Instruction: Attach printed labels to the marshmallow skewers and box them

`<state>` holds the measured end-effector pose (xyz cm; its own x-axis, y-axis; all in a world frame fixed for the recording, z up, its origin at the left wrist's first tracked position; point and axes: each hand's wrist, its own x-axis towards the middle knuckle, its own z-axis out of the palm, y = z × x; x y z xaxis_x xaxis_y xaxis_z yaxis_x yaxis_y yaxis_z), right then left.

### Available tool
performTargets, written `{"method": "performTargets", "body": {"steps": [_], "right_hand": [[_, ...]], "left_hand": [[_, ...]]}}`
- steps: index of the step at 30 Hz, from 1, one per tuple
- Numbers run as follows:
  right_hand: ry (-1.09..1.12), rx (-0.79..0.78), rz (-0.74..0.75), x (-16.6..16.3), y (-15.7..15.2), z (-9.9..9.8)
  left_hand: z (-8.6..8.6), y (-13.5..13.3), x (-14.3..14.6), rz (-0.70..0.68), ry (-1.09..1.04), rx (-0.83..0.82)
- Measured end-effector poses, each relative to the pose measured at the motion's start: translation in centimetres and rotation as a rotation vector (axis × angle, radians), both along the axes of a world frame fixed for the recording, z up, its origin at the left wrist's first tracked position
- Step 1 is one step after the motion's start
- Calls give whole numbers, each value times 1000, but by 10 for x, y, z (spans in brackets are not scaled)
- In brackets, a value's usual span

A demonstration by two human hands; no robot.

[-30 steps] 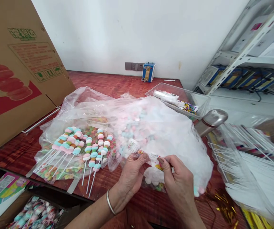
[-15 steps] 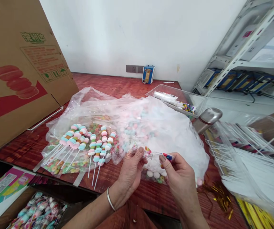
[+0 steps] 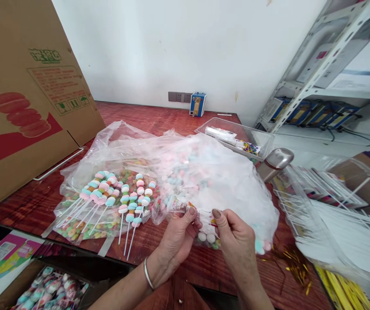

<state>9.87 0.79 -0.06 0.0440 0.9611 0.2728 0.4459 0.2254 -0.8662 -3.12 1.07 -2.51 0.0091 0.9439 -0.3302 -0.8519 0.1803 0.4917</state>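
My left hand (image 3: 178,237) and my right hand (image 3: 235,243) are closed in pinches on a small clear printed wrapper (image 3: 189,207) held between them, just above the near table edge. Right behind the wrapper lies a big clear plastic bag of pastel marshmallow candies (image 3: 211,176). To the left, several finished marshmallow skewers on white sticks (image 3: 120,200) lie on a bag of coloured ring candies (image 3: 75,226). A silver bangle sits on my left wrist.
A large cardboard box (image 3: 26,107) leans at the left. A clear tray (image 3: 236,137) with small coloured beads stands at the back right, beside a metal flask (image 3: 273,163). Bags of white sticks (image 3: 333,215) fill the right. A box of wrapped candies (image 3: 46,292) sits below the table edge.
My hands have drawn closer together on the wrapper and shifted slightly toward the bag. The view has tilted a little.
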Motion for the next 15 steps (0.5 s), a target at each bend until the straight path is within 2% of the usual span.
{"method": "performTargets", "body": {"steps": [4,7,10,13,15], "right_hand": [[-131,213,43,1,4,-1],[-114,250,15,0,4,-4],[57,48,-32,-3,3,-7],[278,-186,93,-3,6,-7],[354,-273,174,-1,8,-7]], "left_hand": [[-2,2,-2,-125,32,16],[0,5,-3,-3,6,-14],[3,9,-2,64,23,-13],[3,11,0,74,102,28],[1,11,0,70,145,46]]}}
